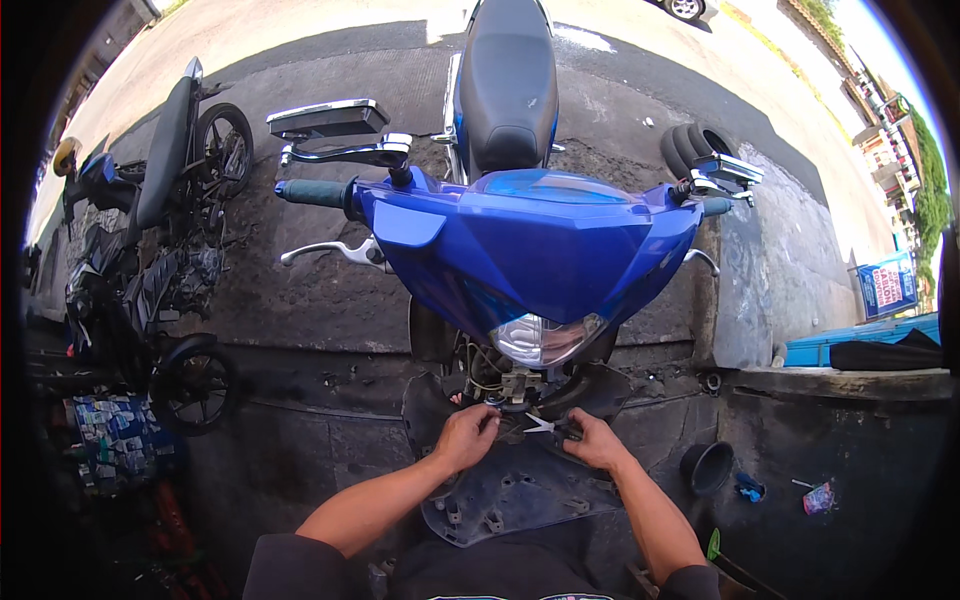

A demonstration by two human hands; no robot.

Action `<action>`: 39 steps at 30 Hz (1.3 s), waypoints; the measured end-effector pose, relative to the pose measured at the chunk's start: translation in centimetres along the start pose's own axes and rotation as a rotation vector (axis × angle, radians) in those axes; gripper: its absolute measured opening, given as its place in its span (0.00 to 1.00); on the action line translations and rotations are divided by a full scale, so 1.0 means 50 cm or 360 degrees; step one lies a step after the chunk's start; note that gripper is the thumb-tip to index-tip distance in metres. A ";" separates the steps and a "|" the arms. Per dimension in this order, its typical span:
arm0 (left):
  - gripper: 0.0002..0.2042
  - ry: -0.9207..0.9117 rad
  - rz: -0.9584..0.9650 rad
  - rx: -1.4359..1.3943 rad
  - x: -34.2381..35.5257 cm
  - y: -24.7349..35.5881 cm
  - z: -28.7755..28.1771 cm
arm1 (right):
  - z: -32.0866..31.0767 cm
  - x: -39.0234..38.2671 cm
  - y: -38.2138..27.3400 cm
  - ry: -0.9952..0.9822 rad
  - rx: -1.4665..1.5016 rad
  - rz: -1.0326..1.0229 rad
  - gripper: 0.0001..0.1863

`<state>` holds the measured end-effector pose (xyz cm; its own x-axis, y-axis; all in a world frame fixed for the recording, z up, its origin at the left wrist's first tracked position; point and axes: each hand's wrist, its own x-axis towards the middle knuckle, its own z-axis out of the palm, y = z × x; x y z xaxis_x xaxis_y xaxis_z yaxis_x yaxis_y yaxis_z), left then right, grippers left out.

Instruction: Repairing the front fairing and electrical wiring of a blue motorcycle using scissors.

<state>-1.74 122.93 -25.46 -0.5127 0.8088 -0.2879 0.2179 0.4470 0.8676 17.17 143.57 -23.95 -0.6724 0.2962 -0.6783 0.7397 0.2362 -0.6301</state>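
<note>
A blue motorbike (530,235) faces me, its front part opened up below the headlight (545,338). My right hand (598,441) is closed around the dark handles of a pair of scissors (541,424); their silver blades are spread and point left. Across from it, my left hand (467,438) is closed at the exposed area under the headlight, thumb and fingers together. What it pinches is too small and partly hidden. Thin wires (484,367) run down beside the metal fork area just above my hands. Below them lies a dark plastic panel (520,500) with several clip tabs.
At the left stands another motorbike (165,220), partly stripped. A black bucket (706,468), a blue rag (749,487) and a small pink packet (818,498) lie on the right floor. Stacked tyres (690,148) sit behind the right handlebar. A concrete ledge (840,382) runs along the right.
</note>
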 end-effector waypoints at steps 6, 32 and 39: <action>0.08 0.0463 -0.0101 -0.0359 -0.003 0.020 -0.015 | 0.001 0.010 0.013 -0.0147 0.0692 0.0093 0.27; 0.14 -0.0237 -0.0394 -0.0339 -0.027 0.075 0.051 | 0.057 -0.050 -0.068 0.0143 0.0948 -0.0052 0.29; 0.14 -0.0037 -0.0706 -0.0728 -0.057 0.079 0.115 | 0.033 -0.068 -0.061 0.0334 0.0878 -0.0055 0.27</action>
<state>5.35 124.61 -23.54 -0.4533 0.5947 -0.6640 -0.3904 0.5372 0.7477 17.14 140.33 -20.34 -0.6346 0.4868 -0.6003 0.5566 -0.2509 -0.7920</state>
